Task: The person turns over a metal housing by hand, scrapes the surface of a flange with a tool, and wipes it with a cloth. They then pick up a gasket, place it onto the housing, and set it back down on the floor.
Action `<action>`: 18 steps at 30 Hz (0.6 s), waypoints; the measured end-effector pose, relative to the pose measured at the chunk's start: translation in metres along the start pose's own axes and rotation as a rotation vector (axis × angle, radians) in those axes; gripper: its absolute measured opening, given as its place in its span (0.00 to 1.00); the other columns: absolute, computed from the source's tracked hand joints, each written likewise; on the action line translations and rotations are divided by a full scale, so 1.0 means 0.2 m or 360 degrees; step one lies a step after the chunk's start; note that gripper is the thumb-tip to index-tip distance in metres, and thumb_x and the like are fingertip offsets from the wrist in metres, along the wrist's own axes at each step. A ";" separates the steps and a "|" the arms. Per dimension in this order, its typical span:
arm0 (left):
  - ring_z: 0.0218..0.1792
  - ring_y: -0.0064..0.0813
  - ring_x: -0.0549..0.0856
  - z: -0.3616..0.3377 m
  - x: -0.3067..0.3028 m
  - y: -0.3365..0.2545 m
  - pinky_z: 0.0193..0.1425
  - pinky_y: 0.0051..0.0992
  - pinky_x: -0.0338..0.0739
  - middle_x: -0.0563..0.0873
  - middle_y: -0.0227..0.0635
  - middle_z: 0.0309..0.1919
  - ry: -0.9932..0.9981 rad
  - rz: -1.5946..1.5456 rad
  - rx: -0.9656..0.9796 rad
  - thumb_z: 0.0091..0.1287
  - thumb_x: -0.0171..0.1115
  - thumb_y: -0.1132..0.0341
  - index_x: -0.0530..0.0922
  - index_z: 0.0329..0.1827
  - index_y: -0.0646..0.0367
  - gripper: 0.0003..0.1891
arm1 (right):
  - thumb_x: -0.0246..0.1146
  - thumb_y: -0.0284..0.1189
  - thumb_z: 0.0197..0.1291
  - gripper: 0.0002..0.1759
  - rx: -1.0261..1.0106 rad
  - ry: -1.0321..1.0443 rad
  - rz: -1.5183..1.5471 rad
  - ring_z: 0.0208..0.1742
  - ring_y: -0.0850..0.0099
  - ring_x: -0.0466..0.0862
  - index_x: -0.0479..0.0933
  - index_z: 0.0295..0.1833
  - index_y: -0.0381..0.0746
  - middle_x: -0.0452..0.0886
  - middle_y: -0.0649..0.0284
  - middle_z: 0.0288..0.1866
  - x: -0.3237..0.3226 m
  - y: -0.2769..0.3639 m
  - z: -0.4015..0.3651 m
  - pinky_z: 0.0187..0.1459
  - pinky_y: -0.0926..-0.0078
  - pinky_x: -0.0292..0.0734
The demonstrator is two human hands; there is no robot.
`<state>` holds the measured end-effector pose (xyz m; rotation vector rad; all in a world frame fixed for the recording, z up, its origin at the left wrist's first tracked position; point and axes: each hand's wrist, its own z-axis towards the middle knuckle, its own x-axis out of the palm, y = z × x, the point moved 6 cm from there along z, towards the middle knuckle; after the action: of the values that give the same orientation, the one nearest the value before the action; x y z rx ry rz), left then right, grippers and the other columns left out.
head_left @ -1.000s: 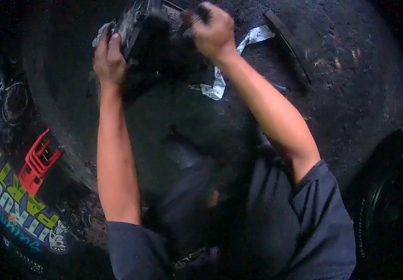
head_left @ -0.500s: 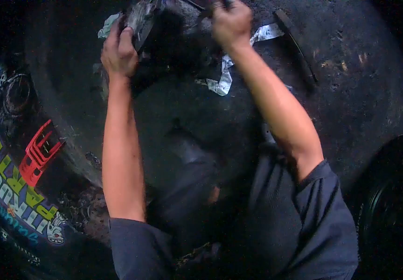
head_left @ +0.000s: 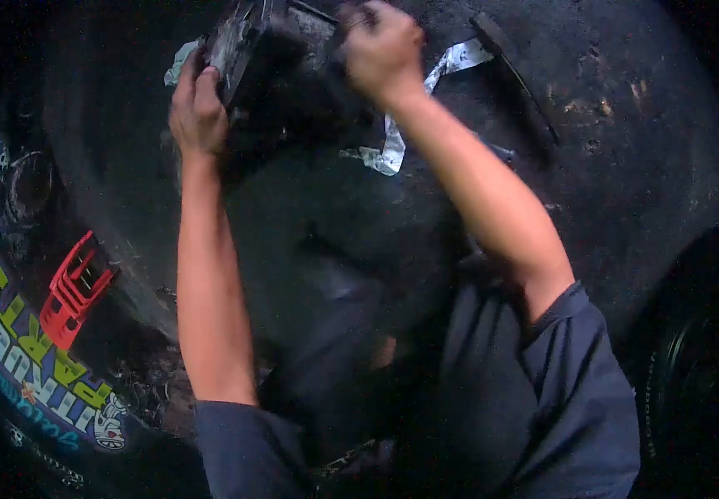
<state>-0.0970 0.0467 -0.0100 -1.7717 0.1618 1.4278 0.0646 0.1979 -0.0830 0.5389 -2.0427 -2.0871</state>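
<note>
Left fingers (head_left: 207, 90) on block (head_left: 231, 48), seemingly metal

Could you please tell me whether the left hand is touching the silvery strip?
No, the left hand is on a greyish block-like part, clearly apart from the silvery strip.

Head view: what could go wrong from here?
1. The left hand is against the grey-black part; a slip by the blurred right hand might strike it.
2. The silver strip shows on both sides of the right forearm and could snag.
3. The scene is dark and the part runs out of frame, so mistakes might go unseen.
</note>
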 end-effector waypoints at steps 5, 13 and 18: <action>0.54 0.49 0.76 0.01 0.00 0.04 0.57 0.36 0.68 0.79 0.48 0.52 -0.0042 -0.0024 -0.0048 0.63 0.45 0.57 0.74 0.58 0.54 0.22 | 0.57 0.31 0.58 0.10 0.0031 0.0018 -0.0124 0.32 0.45 0.77 0.74 0.31 0.34 0.76 0.43 0.28 -0.05 0.04 -0.02 0.31 0.59 0.70; 0.53 0.50 0.77 -0.02 0.01 0.02 0.56 0.35 0.69 0.79 0.49 0.51 -0.0054 -0.0054 0.0019 0.63 0.45 0.59 0.74 0.57 0.57 0.22 | 0.56 0.32 0.59 0.12 0.0108 -0.0015 -0.0185 0.31 0.46 0.77 0.74 0.30 0.34 0.76 0.45 0.27 -0.09 -0.08 0.07 0.30 0.60 0.70; 0.52 0.50 0.77 0.00 0.02 0.00 0.56 0.34 0.69 0.79 0.50 0.51 -0.0052 -0.0119 -0.0004 0.62 0.45 0.60 0.75 0.56 0.59 0.22 | 0.59 0.34 0.53 0.09 -0.0010 0.0236 -0.0115 0.34 0.47 0.79 0.76 0.33 0.39 0.78 0.47 0.28 0.02 0.10 -0.10 0.35 0.53 0.74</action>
<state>-0.0953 0.0485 -0.0122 -1.7377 0.0757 1.4033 0.0669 0.1770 -0.0636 0.7530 -1.9614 -2.0251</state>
